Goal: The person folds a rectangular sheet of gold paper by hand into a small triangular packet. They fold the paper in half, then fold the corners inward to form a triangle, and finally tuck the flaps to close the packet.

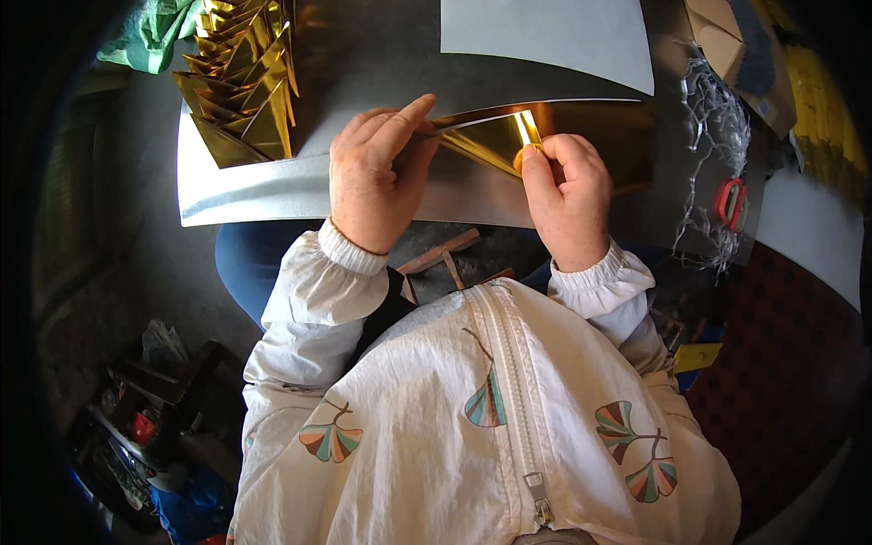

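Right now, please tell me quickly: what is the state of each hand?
Left hand: fingers pinched shut on the edge of the gold foil sheet.
Right hand: closed, thumb and fingers gripping the same gold foil sheet at its fold.

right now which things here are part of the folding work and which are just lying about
In use: shiny gold foil sheet, pressed by left hand and right hand; stack of folded gold foil pieces; grey metal work sheet.

Lying about: red-handled scissors, tangled white string, green cloth.
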A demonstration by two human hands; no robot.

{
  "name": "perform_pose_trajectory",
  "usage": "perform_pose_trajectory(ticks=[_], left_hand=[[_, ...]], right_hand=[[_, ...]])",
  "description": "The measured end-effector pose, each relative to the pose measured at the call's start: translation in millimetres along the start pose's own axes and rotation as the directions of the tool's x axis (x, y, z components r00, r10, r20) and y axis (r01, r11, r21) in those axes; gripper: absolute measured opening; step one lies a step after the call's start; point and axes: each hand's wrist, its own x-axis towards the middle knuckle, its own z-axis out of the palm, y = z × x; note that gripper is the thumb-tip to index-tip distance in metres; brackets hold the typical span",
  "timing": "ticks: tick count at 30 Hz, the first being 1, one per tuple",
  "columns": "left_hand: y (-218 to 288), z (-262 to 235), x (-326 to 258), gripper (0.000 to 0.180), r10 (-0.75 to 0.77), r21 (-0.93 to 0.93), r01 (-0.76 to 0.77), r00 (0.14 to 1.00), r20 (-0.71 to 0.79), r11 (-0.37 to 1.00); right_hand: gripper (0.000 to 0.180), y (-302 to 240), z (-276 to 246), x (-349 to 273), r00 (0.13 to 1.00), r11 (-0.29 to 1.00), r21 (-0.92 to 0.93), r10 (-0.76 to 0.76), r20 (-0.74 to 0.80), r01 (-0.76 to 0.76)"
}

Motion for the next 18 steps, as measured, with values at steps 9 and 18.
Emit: perform_pose_trajectory(ticks=[9, 18], left_hand=[[-3, 3, 3, 0.039, -0.019, 0.049, 0.018, 1.0, 0.018, 0.999], [-4, 0, 4, 0.047, -0.034, -0.021, 0.034, 0.999, -0.004, 0.999]], right_hand=[[0.015, -8, 1, 7, 0.988, 0.98, 0.128, 0.147, 0.036, -0.15], [0.016, 2, 8, 10, 0.997, 0.988, -0.134, -0.074, -0.022, 0.07]])
